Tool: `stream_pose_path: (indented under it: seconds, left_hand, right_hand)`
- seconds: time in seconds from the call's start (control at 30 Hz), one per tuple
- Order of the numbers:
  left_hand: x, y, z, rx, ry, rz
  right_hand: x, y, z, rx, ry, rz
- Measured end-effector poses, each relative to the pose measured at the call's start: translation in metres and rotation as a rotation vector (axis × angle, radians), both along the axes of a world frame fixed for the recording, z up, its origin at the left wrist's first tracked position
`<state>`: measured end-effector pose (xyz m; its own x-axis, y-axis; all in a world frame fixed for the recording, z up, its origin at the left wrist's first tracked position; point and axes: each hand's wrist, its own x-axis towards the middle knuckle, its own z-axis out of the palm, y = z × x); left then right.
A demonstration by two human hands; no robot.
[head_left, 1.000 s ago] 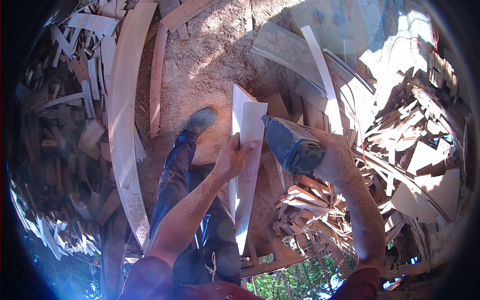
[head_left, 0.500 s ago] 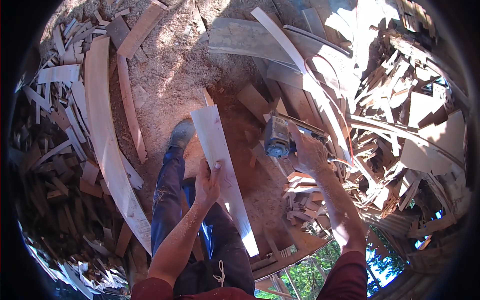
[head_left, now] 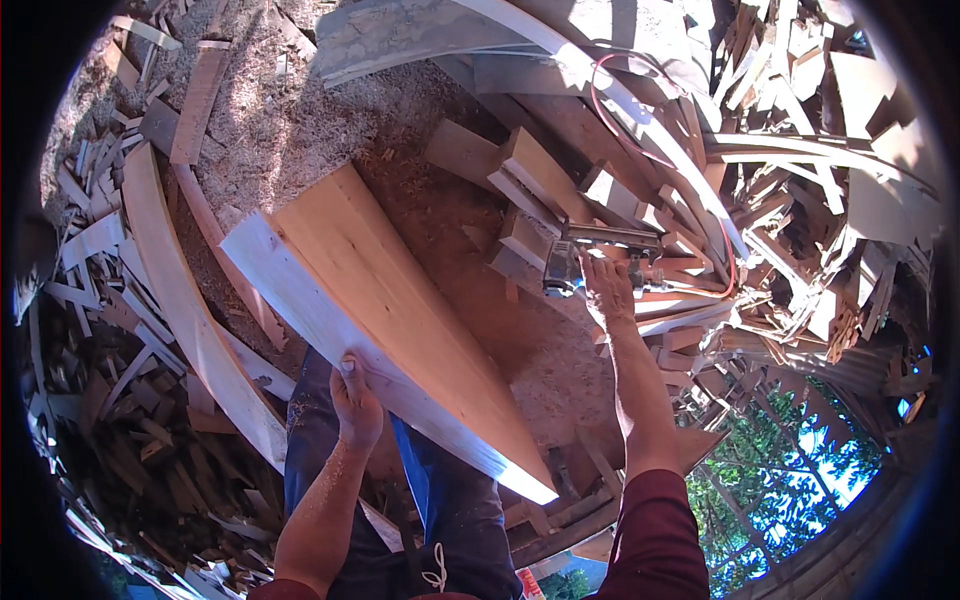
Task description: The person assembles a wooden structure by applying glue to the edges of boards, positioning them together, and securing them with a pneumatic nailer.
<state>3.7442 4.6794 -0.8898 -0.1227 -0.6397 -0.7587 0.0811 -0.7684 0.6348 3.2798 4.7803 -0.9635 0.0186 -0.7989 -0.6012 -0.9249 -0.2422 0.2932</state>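
My left hand point(head_left: 357, 402) grips the near edge of a long wooden piece point(head_left: 385, 285), thumb on top and fingers hidden beneath. Two boards meet along its length: a pale, narrow one nearer me and a broad, warmer-toned one beyond it. The piece slants across my lap from upper left to lower right. Off to the right, my right hand point(head_left: 608, 285) is closed over a nail gun point(head_left: 562, 268), which is above or against some wood blocks point(head_left: 540, 180); contact there is unclear. A red hose point(head_left: 731, 262) curves near the tool.
Scrap wood heaps lie at the left point(head_left: 110, 330) and right point(head_left: 800, 220). Long curved boards point(head_left: 175, 260) stretch along the left, and a pale strip point(head_left: 640, 115) crosses the upper right. Sawdust point(head_left: 290, 130) covers the ground.
The wooden piece has tilted and turned, so its broad board now shows beside the narrow one. Its far end swung left. My right hand and the nail gun are slightly lower in view.
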Motion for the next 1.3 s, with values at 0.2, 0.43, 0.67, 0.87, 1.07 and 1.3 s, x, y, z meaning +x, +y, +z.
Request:
stream_pose_path:
  seconds: [0.2, 0.43, 0.67, 0.87, 1.07, 1.3]
  left_hand:
    - [-0.014, -0.005, 0.015, 0.274, 0.086, 0.247]
    - [-0.017, -0.020, 0.028, 0.228, 0.065, 0.231]
    - [0.005, 0.009, 0.011, 0.230, 0.208, 0.169]
    - [-0.030, 0.017, 0.090, 0.220, 0.409, -0.031]
    - [-0.074, 0.059, 0.182, 0.306, 0.351, -0.264]
    - [-0.066, 0.033, 0.397, -0.368, -0.038, -0.983]
  right_hand:
    - [-0.033, 0.035, -0.032, -0.105, 0.026, -0.106]
    - [-0.025, 0.021, -0.039, -0.307, -0.027, -0.259]
    - [0.151, 0.026, 0.077, -0.106, -0.805, -0.861]
    - [0.290, 0.035, 0.235, -0.441, -0.852, -0.791]
    - [0.270, 0.101, 0.258, -0.197, -0.571, -1.135]
    - [0.204, 0.201, 0.385, -0.693, -0.702, -0.959]
